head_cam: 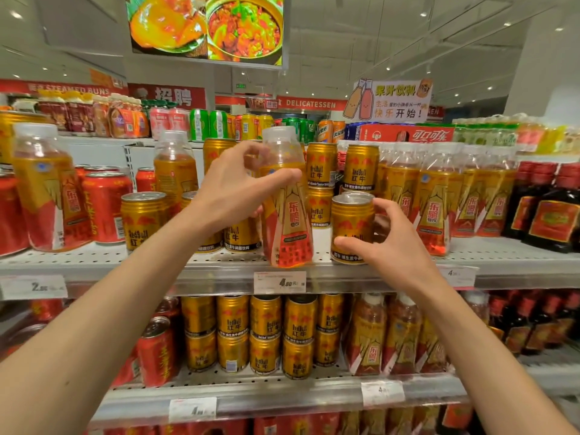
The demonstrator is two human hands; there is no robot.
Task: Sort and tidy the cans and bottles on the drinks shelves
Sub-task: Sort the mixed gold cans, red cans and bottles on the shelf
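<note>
Red ribbed cans [105, 207] stand far left on the perforated metal shelf [94, 259]. Left hand [233, 191] curls fingers and thumb round a clear plastic bottle [287, 211] with a flared base, upright at the shelf's near edge. Just right, the right hand [381, 243] pinches a squat gold can [351, 229].

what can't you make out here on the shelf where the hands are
Head view only:
- Gold cans behind the left hand: hidden by it.
- Bottle label's small print: blurred.
- Can label: partly covered by the right hand.
- Price tag: small print blurred.
</note>
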